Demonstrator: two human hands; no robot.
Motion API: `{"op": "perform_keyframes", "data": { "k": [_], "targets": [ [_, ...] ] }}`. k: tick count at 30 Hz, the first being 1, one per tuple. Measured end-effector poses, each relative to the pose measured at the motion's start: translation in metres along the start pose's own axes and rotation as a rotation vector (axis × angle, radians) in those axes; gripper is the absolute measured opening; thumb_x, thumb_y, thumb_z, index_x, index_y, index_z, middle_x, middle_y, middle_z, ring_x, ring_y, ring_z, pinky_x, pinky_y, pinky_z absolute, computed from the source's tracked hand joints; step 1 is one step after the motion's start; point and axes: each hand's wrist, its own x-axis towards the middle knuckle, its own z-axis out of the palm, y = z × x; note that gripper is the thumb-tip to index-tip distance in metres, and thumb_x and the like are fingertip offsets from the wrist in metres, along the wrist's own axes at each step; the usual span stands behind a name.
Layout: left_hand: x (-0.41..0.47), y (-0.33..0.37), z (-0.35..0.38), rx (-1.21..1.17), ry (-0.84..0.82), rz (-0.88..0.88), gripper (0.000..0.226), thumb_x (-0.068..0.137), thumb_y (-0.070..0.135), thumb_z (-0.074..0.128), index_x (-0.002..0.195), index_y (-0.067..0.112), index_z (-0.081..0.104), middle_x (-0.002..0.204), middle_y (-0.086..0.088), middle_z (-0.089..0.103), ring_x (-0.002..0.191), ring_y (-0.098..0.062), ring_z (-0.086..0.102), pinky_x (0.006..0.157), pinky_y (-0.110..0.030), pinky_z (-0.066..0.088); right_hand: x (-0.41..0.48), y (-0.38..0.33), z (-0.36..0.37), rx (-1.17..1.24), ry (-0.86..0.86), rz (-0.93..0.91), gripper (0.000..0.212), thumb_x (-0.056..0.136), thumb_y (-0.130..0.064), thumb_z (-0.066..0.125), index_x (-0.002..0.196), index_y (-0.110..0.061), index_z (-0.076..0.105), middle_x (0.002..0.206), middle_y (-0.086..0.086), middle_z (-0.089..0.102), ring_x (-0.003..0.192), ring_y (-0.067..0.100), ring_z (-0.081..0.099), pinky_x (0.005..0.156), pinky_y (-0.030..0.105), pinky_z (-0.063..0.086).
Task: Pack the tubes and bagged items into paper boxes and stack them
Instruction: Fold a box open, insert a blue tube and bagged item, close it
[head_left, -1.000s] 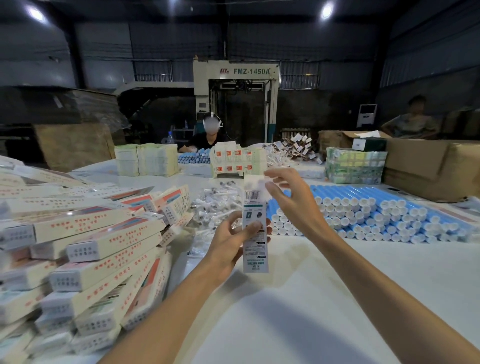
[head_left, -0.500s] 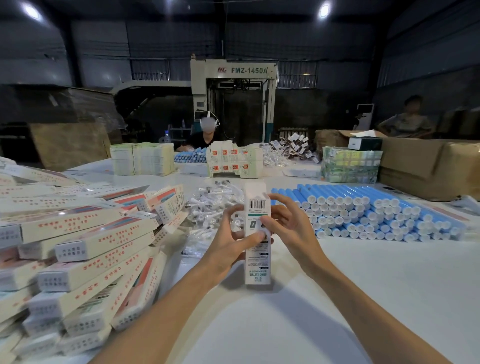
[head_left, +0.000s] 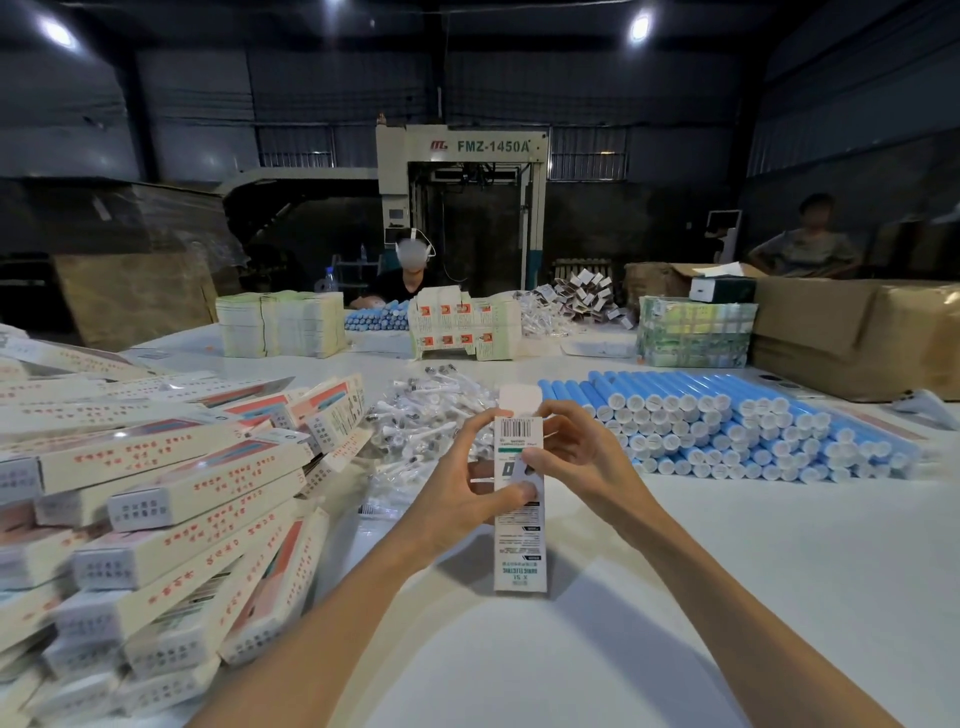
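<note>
A tall white paper box (head_left: 519, 540) with a barcode stands upright on the white table (head_left: 727, 571), its top flap open. My left hand (head_left: 467, 493) grips its left side, thumb across the front. My right hand (head_left: 576, 452) holds the upper right side, thumb on the front. Blue tubes with white caps (head_left: 727, 421) lie stacked in rows to the right. Clear bagged items (head_left: 426, 421) are heaped just behind the box. A sloping pile of packed boxes (head_left: 171, 499) fills the left.
Flat carton stacks (head_left: 280, 325) and printed boxes (head_left: 465, 325) stand at the table's far side, where a masked person (head_left: 410, 270) works. A bundled stack (head_left: 696, 332) and large cardboard cartons (head_left: 857, 332) sit at right, another person (head_left: 805, 244) behind them.
The box has come down from mid-air to stand on the table. My right hand moved from its top down onto its upper side, and both hands now grip it.
</note>
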Motion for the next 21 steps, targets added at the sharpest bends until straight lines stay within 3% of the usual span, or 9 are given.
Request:
{"op": "perform_keyframes", "data": {
  "k": [6,9,12,14,17,21],
  "targets": [
    [0.003,-0.002,-0.002,0.029,0.002,0.016,0.079,0.088,0.015,0.089,0.146,0.046,0.044,0.115,-0.004,0.080,0.108,-0.023,0.077,0.079,-0.033,0.064,0.002,0.001,-0.003,-0.080,-0.031,0.000,0.030,0.096,-0.016,0.076,0.119,-0.014,0.057,0.107,0.005,0.076,0.100,0.028,0.072,0.092,0.039,0.060],
    [0.003,-0.001,-0.002,0.045,-0.021,0.009,0.082,0.087,0.019,0.090,0.147,0.048,0.042,0.114,-0.004,0.081,0.106,-0.022,0.078,0.078,-0.030,0.063,0.005,-0.003,-0.002,0.003,0.099,-0.006,0.027,0.103,-0.033,0.066,0.117,-0.014,0.053,0.096,0.013,0.077,0.090,0.032,0.075,0.080,0.041,0.063],
    [0.003,0.000,0.001,0.064,-0.055,-0.015,0.085,0.086,0.024,0.091,0.148,0.051,0.039,0.114,-0.001,0.082,0.106,-0.019,0.078,0.076,-0.026,0.062,0.011,-0.006,-0.008,0.009,0.200,0.017,0.020,0.107,-0.031,0.060,0.124,-0.020,0.054,0.084,0.015,0.077,0.077,0.033,0.076,0.067,0.037,0.062],
    [0.002,0.000,0.002,0.066,-0.060,-0.025,0.086,0.084,0.028,0.092,0.146,0.055,0.039,0.114,0.000,0.082,0.107,-0.019,0.078,0.076,-0.026,0.062,0.015,-0.007,-0.011,-0.031,0.163,0.034,0.019,0.106,-0.026,0.062,0.123,-0.018,0.059,0.085,0.013,0.080,0.077,0.036,0.076,0.065,0.040,0.062],
    [0.002,0.000,0.001,0.070,-0.059,-0.024,0.084,0.084,0.030,0.092,0.145,0.056,0.040,0.114,0.001,0.082,0.108,-0.018,0.078,0.079,-0.026,0.062,0.018,-0.010,-0.013,-0.086,0.112,-0.011,0.011,0.106,-0.018,0.062,0.115,-0.013,0.061,0.083,0.015,0.079,0.074,0.035,0.076,0.057,0.032,0.058],
    [0.002,-0.001,0.002,0.068,-0.069,-0.027,0.085,0.085,0.028,0.092,0.146,0.055,0.041,0.115,0.001,0.081,0.106,-0.019,0.079,0.077,-0.027,0.063,0.020,-0.011,-0.018,-0.243,0.071,-0.098,0.004,0.106,-0.011,0.060,0.105,-0.015,0.062,0.083,0.013,0.077,0.074,0.034,0.076,0.059,0.053,0.062]
  ]
}}
